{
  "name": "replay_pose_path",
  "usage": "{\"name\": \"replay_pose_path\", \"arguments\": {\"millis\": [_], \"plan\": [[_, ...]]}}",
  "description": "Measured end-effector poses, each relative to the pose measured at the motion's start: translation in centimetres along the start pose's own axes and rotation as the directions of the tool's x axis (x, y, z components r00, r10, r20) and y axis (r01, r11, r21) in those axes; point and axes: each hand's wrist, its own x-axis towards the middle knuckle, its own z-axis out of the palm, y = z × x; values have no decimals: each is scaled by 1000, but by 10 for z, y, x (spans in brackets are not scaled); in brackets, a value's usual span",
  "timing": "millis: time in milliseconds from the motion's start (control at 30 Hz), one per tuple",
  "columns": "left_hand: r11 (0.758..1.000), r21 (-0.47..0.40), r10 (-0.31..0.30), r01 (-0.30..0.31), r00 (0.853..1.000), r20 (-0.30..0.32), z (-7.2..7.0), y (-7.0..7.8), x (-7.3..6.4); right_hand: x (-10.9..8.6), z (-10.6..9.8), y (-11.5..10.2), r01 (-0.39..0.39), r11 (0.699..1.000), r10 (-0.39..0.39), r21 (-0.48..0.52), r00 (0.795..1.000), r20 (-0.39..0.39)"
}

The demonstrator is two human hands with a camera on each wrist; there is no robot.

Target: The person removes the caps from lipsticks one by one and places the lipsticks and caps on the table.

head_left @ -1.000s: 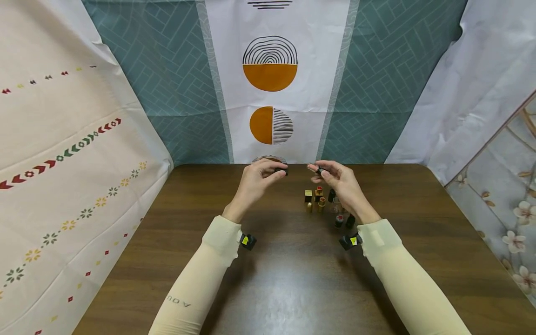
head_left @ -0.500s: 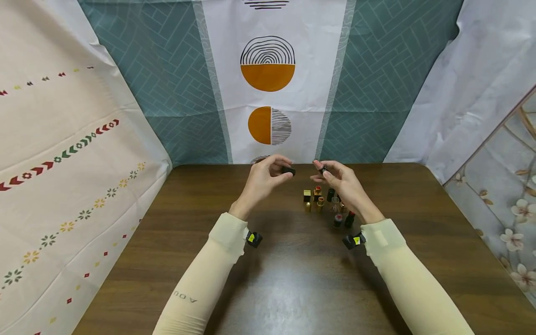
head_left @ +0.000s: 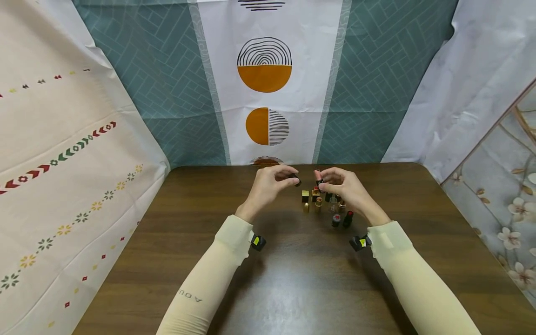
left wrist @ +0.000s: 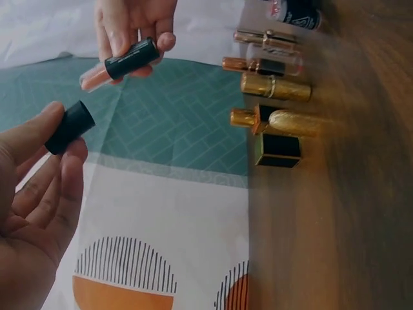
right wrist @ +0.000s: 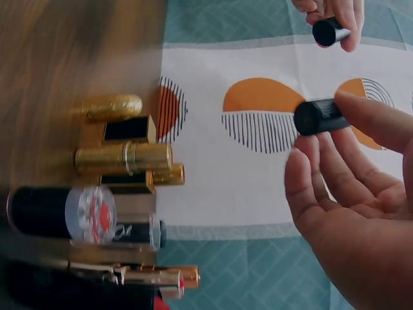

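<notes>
In the head view my left hand [head_left: 270, 180] and right hand [head_left: 345, 186] face each other above the far part of the table. My left thumb and fingers pinch a short black lipstick cap [left wrist: 70, 127], its end turned toward the other hand in the left wrist view. Between right thumb and fingers I hold a lipstick [left wrist: 132, 59] by its black base, its pinkish, clear-looking end sticking out. In the head view that pink end points up. A gap separates cap and lipstick. The right wrist view shows the base's black bottom, with the pink end hidden.
Lipsticks and caps stand grouped below my right hand: a gold-topped square cap [head_left: 305, 196], a small rounded gold piece [head_left: 306, 207], a gold tube [head_left: 319, 203], a clear-topped black tube [head_left: 336, 220] and a black red-tipped lipstick [head_left: 348, 219]. Patterned cloth [head_left: 268, 125] hangs behind the table.
My left hand has moved right with the cap, narrowing the gap to the right hand. The lipstick has turned from pointing left to pointing up. Both hands sit slightly lower in view.
</notes>
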Motion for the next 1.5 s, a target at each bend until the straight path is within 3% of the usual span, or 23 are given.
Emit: {"name": "replay_pose_path", "arguments": {"millis": [167, 400, 667, 933, 1300, 1500], "plan": [[1000, 8, -20, 20, 998, 59, 12, -5, -2, -3, -4, 6, 16, 992, -9, -124, 999, 52], [998, 39, -53, 48, 990, 132, 31, -12, -10, -5, -3, 15, 60, 981, -36, -184, 991, 132], [990, 125, -85, 60, 975, 205, 50, -22, -17, -9, 5, 24, 76, 954, -31, -289, 987, 156], [985, 153, -115, 77, 961, 253, 66, -29, -22, -12, 16, 29, 87, 930, -30, -357, 986, 164], [968, 251, -91, 18, 955, 282, 77, -36, -23, -12, 25, 40, 139, 875, -38, -463, 975, 220], [957, 290, -106, 13, 945, 309, 83, -38, -25, -11, 28, 42, 143, 862, -15, -487, 966, 257]]}}
